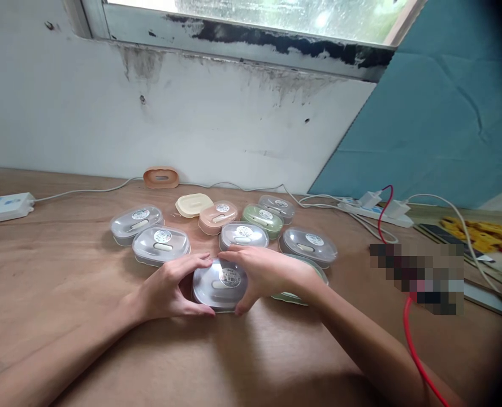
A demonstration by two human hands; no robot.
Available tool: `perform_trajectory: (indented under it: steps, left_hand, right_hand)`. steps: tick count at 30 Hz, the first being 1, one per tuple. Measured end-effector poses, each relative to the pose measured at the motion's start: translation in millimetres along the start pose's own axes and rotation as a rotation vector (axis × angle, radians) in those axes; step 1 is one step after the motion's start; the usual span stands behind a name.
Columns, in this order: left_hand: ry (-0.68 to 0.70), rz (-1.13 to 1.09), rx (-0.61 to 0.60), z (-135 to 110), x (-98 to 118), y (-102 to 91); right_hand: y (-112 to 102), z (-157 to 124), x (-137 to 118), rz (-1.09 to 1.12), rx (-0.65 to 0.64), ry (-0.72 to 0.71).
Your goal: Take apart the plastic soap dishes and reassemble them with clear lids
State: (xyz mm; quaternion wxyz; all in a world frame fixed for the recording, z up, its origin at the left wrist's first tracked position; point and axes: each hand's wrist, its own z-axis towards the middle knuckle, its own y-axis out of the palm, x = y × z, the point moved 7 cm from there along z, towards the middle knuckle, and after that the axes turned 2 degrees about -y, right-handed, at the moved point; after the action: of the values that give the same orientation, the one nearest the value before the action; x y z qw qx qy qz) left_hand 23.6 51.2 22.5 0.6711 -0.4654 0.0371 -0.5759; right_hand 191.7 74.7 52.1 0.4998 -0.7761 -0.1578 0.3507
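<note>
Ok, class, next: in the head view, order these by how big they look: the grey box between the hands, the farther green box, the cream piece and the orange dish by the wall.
1. Grey box
2. Green box
3. Cream piece and orange dish: too alike to rank

No wording, brand or number can be read. Fine, blurred print marks the round white sticker point(229, 277) on the held grey box point(212, 294); from there, similar unreadable stickers stand on 2 grey boxes point(136, 225) point(161, 247) at 10 o'clock, a peach box point(218, 219) at 12, a green box point(262, 222) and 2 more grey boxes point(243, 238) point(276, 209) at 1, another grey box point(308, 247) at 2.
</note>
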Motion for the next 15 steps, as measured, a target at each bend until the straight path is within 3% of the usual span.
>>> perform_trajectory:
  steps: [7, 15]
  left_hand:
    - [0.109, 0.126, -0.035, -5, 2, -0.8]
    - [0.143, 0.155, -0.034, -6, 4, -0.6]
  right_hand:
    - [0, -3, -9, -0.029, 0.006, -0.018]
    - [1, -6, -13, -0.098, 0.039, -0.002]
